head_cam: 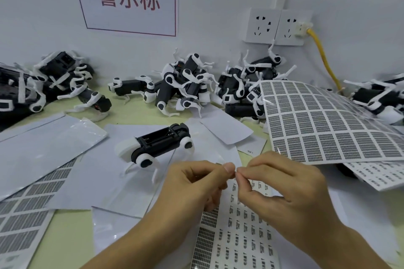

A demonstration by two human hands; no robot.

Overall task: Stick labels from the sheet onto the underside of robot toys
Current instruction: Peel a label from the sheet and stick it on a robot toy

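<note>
Both hands pinching at one spot: left hand and right hand fingers grasping label (too small to confirm) above label sheet. Robot toy belly-up on counter, unlabelled; piles behind pending

Toy piles crowd the tabletop's far edge; flat paper sheets cover the middle; one toy stands there.

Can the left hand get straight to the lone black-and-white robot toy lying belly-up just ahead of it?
Probably yes, but not yet: the left hand and right hand are both busy pinching at a small label. Only flat white paper sheets lie between it and the black-and-white robot toy.
</note>
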